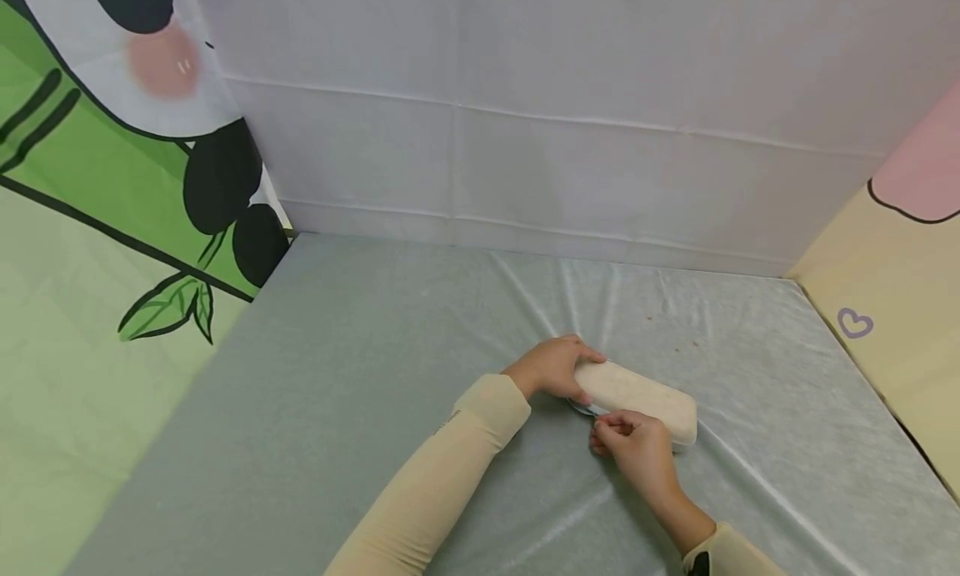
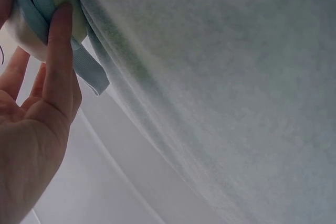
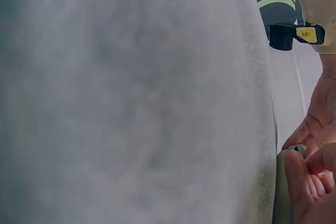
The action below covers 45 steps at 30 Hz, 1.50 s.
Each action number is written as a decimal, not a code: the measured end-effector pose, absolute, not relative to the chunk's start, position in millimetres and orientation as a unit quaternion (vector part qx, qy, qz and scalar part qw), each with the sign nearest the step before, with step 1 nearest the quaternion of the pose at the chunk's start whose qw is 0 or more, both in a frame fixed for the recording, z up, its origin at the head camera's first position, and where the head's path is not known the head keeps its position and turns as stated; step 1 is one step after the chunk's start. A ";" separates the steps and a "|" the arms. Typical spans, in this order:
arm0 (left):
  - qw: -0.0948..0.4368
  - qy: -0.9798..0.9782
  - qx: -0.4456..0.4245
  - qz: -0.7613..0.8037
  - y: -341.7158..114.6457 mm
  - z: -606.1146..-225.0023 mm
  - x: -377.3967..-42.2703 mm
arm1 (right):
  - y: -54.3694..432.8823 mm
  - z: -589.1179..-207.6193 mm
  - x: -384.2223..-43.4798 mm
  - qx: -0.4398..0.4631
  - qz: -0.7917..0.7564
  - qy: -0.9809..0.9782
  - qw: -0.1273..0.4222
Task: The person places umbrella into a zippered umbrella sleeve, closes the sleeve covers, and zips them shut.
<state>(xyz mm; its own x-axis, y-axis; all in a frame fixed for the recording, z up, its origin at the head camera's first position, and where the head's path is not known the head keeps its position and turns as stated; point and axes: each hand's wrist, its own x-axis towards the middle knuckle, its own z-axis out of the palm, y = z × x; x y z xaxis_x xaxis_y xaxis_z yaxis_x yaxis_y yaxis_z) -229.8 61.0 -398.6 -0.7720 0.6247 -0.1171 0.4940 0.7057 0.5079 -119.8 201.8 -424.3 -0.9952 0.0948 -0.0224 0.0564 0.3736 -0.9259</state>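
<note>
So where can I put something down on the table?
The biggest bare patch of cloth lies between the green wall and the left sleeve. There's also room between the cream case and the yellow wall. It's crowded around the case, where the left hand and right hand are.

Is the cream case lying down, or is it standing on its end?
Lying down: in the head view, the cream case stretches lengthwise along the grey cloth, and the left hand grips one end.
</note>
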 end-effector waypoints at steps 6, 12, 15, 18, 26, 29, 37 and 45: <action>0.142 0.911 0.310 0.231 61.2 -398.5 -229.2 | 200.7 -424.9 -119.9 -0.044 0.555 -0.830 0.020; 0.140 0.911 0.308 0.234 61.3 -400.3 -230.8 | 200.4 -425.6 -120.8 -0.046 0.555 -0.831 0.020; 0.142 0.910 0.310 0.237 60.3 -399.3 -230.7 | 200.1 -425.9 -121.2 -0.045 0.552 -0.832 0.023; 0.136 0.907 0.314 0.244 59.6 -403.9 -233.0 | 199.1 -426.1 -121.7 -0.042 0.553 -0.832 0.022; 0.139 0.910 0.307 0.240 58.7 -399.4 -229.1 | 197.1 -426.3 -122.4 -0.041 0.557 -0.830 0.017; 0.137 0.911 0.308 0.237 58.7 -399.1 -228.9 | 196.5 -426.5 -122.9 -0.041 0.556 -0.830 0.016; 0.139 0.908 0.315 0.239 59.4 -399.9 -231.0 | 194.3 -426.8 -124.4 -0.039 0.555 -0.831 0.014; 0.140 0.910 0.313 0.233 59.8 -399.2 -230.1 | 193.1 -427.2 -125.2 -0.036 0.552 -0.833 0.018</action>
